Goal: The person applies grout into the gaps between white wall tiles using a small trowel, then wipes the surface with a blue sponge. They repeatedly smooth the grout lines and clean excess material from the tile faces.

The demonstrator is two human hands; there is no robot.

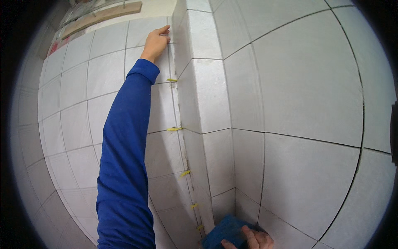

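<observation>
My left hand (155, 43) reaches up in a blue sleeve (126, 149) to the top of the tiled wall (107, 72), beside the inner corner. Its index finger points toward the corner and nothing shows in it; another finger is partly bent. Down the narrow tile strip at that corner, several yellow spacers (174, 129) stick out of the joints. At the lower edge, my right hand (258, 239) has its thumb and fingers on a dark blue object (226, 233), whose kind I cannot make out. Most of that hand is cut off by the frame.
A tiled column (207, 91) juts out just right of the corner. Larger pale grey tiles (311, 79) with dark joints cover the right wall. A wooden board (101, 18) lies above the tiles at the upper left.
</observation>
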